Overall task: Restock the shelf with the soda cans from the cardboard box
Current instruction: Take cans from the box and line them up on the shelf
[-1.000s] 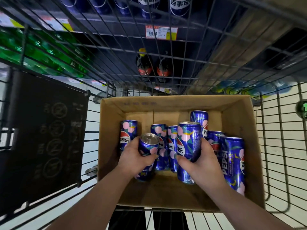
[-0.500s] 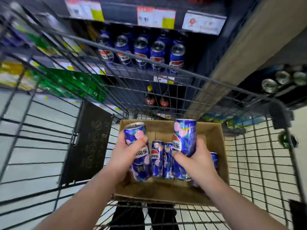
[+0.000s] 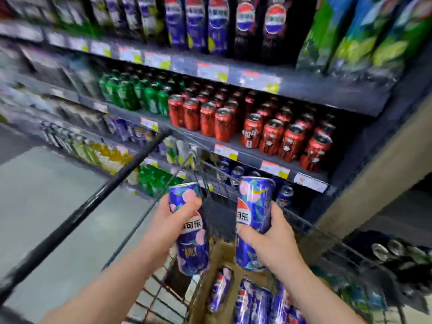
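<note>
The left hand point(image 3: 173, 220) grips a tall, slim soda can point(image 3: 192, 249), fingers wrapped round its upper half. The right hand point(image 3: 274, 239) clasps a second can point(image 3: 254, 206) round its middle. Both are deep blue with pink peach motifs, a red-white-blue roundel and white Chinese lettering, and are held slightly tilted above the cardboard box point(image 3: 221, 256). More cans point(image 3: 253, 302) of the same print lie in the box, inside the wire cart point(image 3: 77, 216). Ahead, the shelf point(image 3: 250, 157) carries red cans point(image 3: 271, 136) and green cans point(image 3: 133, 94).
</note>
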The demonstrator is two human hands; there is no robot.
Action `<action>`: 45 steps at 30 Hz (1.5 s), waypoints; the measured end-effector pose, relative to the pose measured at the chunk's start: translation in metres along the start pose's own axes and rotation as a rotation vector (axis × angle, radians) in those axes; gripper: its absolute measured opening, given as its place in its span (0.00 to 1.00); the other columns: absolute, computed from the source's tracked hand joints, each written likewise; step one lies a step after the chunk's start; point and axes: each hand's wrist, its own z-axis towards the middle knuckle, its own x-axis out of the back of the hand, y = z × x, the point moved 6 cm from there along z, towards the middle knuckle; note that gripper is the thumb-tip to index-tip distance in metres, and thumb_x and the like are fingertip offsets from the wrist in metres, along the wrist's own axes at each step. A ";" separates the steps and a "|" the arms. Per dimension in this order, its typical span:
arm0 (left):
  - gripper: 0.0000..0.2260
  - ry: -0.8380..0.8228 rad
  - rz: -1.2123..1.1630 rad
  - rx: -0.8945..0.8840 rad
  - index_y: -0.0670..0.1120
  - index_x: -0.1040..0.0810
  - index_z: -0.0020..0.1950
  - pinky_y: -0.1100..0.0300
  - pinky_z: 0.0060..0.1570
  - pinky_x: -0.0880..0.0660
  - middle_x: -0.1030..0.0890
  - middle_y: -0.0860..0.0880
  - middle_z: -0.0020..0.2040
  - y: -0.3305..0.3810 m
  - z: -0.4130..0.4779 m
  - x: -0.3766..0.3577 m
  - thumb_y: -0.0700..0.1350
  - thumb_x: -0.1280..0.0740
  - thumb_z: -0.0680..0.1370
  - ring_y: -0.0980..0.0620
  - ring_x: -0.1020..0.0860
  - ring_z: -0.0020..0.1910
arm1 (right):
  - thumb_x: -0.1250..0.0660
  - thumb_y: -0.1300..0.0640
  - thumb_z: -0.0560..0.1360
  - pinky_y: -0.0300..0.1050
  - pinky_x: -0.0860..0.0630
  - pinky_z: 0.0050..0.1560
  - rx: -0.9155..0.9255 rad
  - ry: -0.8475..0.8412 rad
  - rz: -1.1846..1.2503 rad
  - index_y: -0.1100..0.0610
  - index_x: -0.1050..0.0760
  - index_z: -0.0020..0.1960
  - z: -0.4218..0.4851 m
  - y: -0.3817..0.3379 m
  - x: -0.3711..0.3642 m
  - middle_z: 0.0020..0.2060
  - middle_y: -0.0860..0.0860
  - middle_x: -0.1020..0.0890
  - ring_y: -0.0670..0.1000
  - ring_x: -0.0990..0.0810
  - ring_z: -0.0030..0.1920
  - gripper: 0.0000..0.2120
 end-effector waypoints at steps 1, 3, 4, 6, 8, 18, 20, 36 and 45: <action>0.09 0.018 0.000 -0.032 0.46 0.26 0.52 0.69 0.28 0.25 0.19 0.48 0.40 0.016 -0.002 0.018 0.42 0.31 0.73 0.60 0.21 0.29 | 0.26 0.52 0.59 0.47 0.24 0.50 0.036 -0.015 0.000 0.42 0.29 0.44 -0.001 -0.019 -0.013 0.41 0.42 0.19 0.46 0.20 0.43 0.17; 0.06 0.055 -0.007 -0.089 0.47 0.26 0.48 0.69 0.27 0.26 0.20 0.51 0.35 0.046 -0.004 0.057 0.42 0.31 0.73 0.62 0.22 0.26 | 0.29 0.50 0.56 0.48 0.24 0.51 0.107 -0.041 0.004 0.44 0.28 0.44 -0.004 -0.058 -0.044 0.41 0.43 0.18 0.47 0.19 0.43 0.17; 0.05 0.078 -0.008 -0.119 0.47 0.26 0.46 0.69 0.26 0.27 0.20 0.52 0.32 0.061 -0.006 0.080 0.41 0.31 0.73 0.62 0.22 0.25 | 0.30 0.50 0.56 0.48 0.24 0.51 0.133 -0.054 0.003 0.44 0.28 0.44 -0.006 -0.077 -0.062 0.42 0.44 0.18 0.48 0.19 0.43 0.18; 0.06 0.119 -0.016 -0.161 0.47 0.26 0.47 0.69 0.25 0.27 0.20 0.52 0.32 0.087 -0.010 0.129 0.41 0.31 0.73 0.61 0.22 0.25 | 0.30 0.50 0.56 0.49 0.23 0.52 0.174 -0.091 0.006 0.45 0.29 0.44 -0.014 -0.112 -0.103 0.43 0.46 0.18 0.50 0.19 0.45 0.18; 0.09 0.140 -0.014 -0.194 0.46 0.26 0.52 0.65 0.29 0.25 0.19 0.49 0.37 0.107 -0.014 0.183 0.42 0.30 0.73 0.57 0.20 0.30 | 0.28 0.53 0.59 0.49 0.22 0.51 0.207 -0.124 0.032 0.46 0.29 0.44 -0.024 -0.144 -0.149 0.42 0.46 0.18 0.50 0.19 0.44 0.16; 0.25 0.220 0.039 -0.256 0.44 0.25 0.54 0.58 0.38 0.25 0.18 0.45 0.44 0.183 -0.033 0.447 0.53 0.28 0.61 0.49 0.19 0.38 | 0.25 0.58 0.63 0.52 0.22 0.52 0.270 -0.152 0.066 0.49 0.28 0.45 -0.073 -0.251 -0.371 0.42 0.48 0.18 0.52 0.18 0.44 0.15; 0.20 0.229 0.004 -0.267 0.45 0.26 0.53 0.59 0.36 0.25 0.19 0.45 0.44 0.192 -0.030 0.477 0.50 0.27 0.66 0.49 0.20 0.38 | 0.26 0.60 0.65 0.51 0.22 0.53 0.273 -0.151 0.058 0.46 0.29 0.43 -0.076 -0.265 -0.396 0.42 0.45 0.19 0.51 0.19 0.44 0.15; 0.16 0.284 -0.029 -0.246 0.45 0.28 0.56 0.58 0.35 0.24 0.18 0.44 0.46 0.243 0.149 0.626 0.47 0.29 0.72 0.48 0.19 0.40 | 0.27 0.61 0.67 0.44 0.26 0.42 0.286 -0.148 0.136 0.45 0.29 0.45 0.071 -0.345 -0.569 0.43 0.44 0.20 0.46 0.20 0.43 0.16; 0.16 0.241 0.010 -0.229 0.46 0.26 0.55 0.57 0.38 0.24 0.17 0.45 0.44 0.301 0.306 0.666 0.48 0.28 0.70 0.46 0.18 0.40 | 0.29 0.61 0.69 0.40 0.26 0.36 0.267 -0.153 0.176 0.46 0.31 0.44 0.208 -0.409 -0.636 0.42 0.46 0.21 0.46 0.21 0.41 0.15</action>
